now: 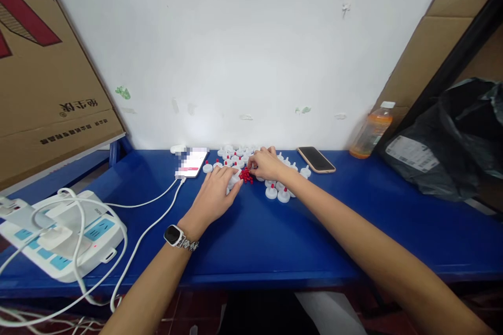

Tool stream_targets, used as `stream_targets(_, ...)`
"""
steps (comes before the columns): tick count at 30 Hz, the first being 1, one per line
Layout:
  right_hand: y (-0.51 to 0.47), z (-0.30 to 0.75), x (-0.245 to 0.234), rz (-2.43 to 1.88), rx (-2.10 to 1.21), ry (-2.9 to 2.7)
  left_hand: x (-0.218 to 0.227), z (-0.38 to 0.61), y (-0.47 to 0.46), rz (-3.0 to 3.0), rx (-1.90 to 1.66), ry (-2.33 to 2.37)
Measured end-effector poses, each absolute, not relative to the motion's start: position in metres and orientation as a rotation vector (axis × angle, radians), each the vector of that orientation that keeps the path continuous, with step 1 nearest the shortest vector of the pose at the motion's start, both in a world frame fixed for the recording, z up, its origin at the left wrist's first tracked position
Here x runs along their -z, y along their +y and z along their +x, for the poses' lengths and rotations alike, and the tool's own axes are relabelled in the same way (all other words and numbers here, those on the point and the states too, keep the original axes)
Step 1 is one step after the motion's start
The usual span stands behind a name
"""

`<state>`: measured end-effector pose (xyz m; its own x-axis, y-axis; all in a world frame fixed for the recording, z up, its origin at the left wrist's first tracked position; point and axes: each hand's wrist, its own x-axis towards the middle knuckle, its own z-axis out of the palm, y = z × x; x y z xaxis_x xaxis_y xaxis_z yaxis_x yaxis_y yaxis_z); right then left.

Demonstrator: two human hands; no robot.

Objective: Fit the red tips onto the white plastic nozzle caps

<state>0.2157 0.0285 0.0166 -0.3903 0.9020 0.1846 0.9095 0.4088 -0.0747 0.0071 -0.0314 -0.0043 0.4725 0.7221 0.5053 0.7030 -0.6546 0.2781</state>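
My left hand (215, 192), with a watch on its wrist, is closed around a white nozzle cap (234, 179), partly hidden by the fingers. Just right of it lies a small pile of red tip caps (247, 177). My right hand (268, 164) reaches in over the pile's right side, thumb and fingertips pinched together at its edge; whatever is between them is too small to make out. White nozzle caps with red tips (271, 192) stand upright below the right wrist, and others with red tips (217, 163) stand behind the left hand. Plain white nozzle caps (305, 171) stand to the right.
A lit phone (192, 163) on a charging cable lies left, near a white case (178, 149). Another phone (316, 159) lies right. An orange drink bottle (371, 131) and a dark plastic bag (436, 141) are at far right. A power strip (63, 235) with cables occupies the left.
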Motion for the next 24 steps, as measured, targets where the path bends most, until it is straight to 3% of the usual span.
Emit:
stream_targets(17, 0.027, 0.221, -0.017, -1.537, -0.020, -2.420, 0.005, 0.006, -0.031, 2.682, -0.931, 1.291)
stream_targets(24, -0.010, 0.208, -0.022, -1.083, -0.676, -1.692, 0.003, 0.010, -0.035, 2.758, -0.959, 1.208)
